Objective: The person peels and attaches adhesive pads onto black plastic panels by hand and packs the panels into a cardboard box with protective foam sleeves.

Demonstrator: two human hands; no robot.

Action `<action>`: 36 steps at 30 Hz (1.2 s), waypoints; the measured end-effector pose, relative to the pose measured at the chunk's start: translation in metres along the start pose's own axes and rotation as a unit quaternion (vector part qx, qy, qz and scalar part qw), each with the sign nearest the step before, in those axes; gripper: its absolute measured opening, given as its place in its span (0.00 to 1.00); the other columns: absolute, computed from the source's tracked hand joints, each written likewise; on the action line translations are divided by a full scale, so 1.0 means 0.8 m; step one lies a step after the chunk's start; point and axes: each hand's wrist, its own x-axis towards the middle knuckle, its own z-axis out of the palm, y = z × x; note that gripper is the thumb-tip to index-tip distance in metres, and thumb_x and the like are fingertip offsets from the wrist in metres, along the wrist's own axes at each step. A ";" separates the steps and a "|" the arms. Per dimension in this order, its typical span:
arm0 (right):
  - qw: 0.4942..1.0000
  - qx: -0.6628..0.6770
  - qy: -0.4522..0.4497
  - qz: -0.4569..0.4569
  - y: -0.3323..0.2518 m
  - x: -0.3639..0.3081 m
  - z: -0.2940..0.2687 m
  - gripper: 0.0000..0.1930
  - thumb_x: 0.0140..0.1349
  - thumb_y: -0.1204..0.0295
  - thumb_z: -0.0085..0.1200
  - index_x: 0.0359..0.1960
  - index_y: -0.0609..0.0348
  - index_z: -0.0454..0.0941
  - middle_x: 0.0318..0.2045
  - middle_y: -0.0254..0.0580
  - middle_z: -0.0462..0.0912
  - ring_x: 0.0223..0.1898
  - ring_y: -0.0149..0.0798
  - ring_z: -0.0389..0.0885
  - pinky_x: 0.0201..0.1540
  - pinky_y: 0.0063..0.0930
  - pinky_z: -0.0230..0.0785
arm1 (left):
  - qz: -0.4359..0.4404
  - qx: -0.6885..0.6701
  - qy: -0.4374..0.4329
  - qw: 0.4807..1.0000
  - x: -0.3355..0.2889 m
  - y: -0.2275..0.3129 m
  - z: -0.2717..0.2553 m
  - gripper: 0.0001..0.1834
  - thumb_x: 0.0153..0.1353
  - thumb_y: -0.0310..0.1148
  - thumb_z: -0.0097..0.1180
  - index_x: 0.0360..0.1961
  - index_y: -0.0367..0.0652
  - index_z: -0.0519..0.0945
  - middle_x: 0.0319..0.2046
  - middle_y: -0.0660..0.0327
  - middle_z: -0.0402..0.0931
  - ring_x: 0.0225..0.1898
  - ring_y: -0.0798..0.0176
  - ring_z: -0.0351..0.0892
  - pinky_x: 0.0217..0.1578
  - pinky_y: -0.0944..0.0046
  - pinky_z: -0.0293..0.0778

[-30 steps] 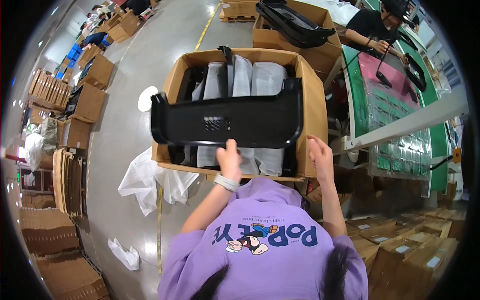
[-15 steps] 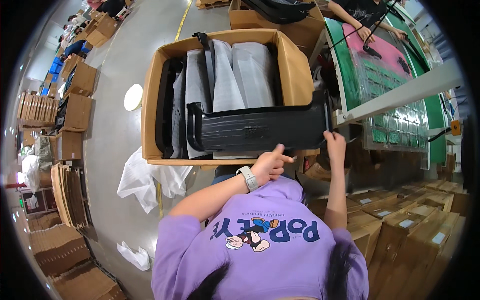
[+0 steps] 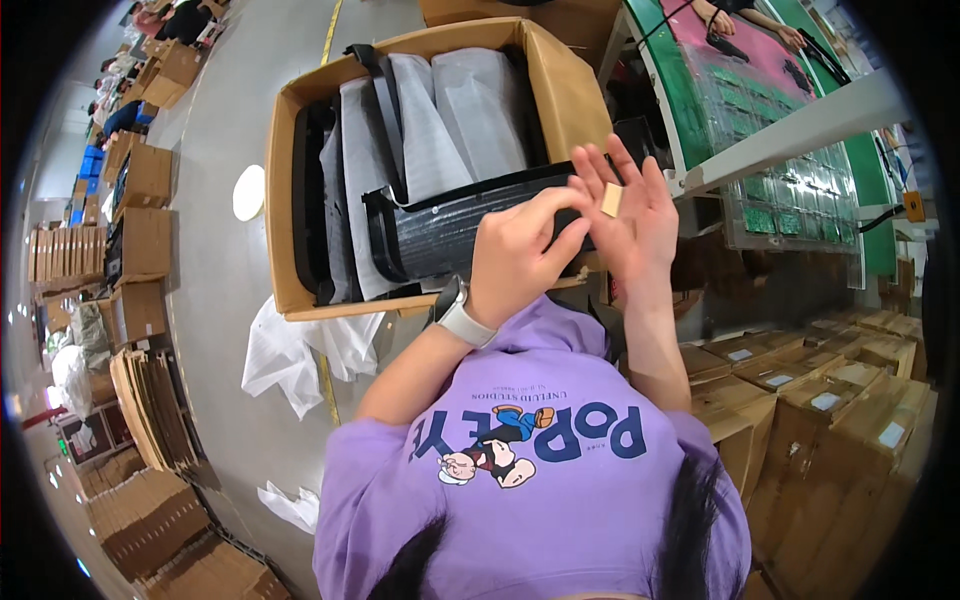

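My right hand (image 3: 640, 228) is raised palm up beside the carton, its fingers spread. A small beige rectangular piece (image 3: 611, 200) lies on it at the base of the fingers. My left hand (image 3: 525, 248) is close by on the left, thumb and fingers drawn into a pinch; whatever they hold, if anything, is hidden. Behind both hands a long black plastic panel (image 3: 430, 236) with raised ends lies across the near side of an open cardboard carton (image 3: 572, 95). My hands cover its right part. Inside the carton stand several parts in grey-white foam wrapping (image 3: 482, 108).
White wrapping sheets (image 3: 300, 350) lie on the floor at left, below a round white disc (image 3: 249, 193). Stacked cartons (image 3: 835, 430) fill the lower right. A green workbench (image 3: 680, 130) with clear trays stands at right, where a co-worker's hands (image 3: 715, 18) show.
My right hand has let go of the black panel's right end and turned palm up with the beige piece on it. My left hand has risen beside it. The view has shifted slightly.
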 end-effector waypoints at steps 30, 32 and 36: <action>0.976 -0.211 -0.053 0.033 0.090 -0.013 0.064 0.22 0.70 0.56 0.31 0.57 0.59 0.61 0.43 0.45 0.73 0.50 0.43 0.70 0.54 0.34 0.64 | -0.010 -0.015 -0.009 1.000 -0.021 -0.026 -0.064 0.08 0.46 0.28 0.64 0.28 0.41 0.80 0.20 0.60 0.76 0.17 0.64 0.73 0.19 0.68 0.67; 0.971 -0.230 -0.053 0.026 0.093 -0.011 0.062 0.22 0.70 0.56 0.31 0.57 0.58 0.61 0.42 0.45 0.73 0.49 0.42 0.70 0.53 0.34 0.63 | 0.111 0.050 0.009 0.993 -0.020 -0.032 -0.063 0.07 0.47 0.27 0.63 0.29 0.41 0.79 0.20 0.61 0.76 0.18 0.62 0.75 0.18 0.67 0.68; 0.971 -0.236 -0.028 0.020 0.097 -0.010 0.067 0.19 0.70 0.59 0.33 0.54 0.59 0.63 0.39 0.42 0.74 0.44 0.35 0.71 0.49 0.28 0.63 | 0.181 0.108 0.024 0.977 -0.023 -0.045 -0.062 0.06 0.48 0.26 0.61 0.29 0.41 0.78 0.19 0.61 0.75 0.19 0.60 0.76 0.17 0.65 0.69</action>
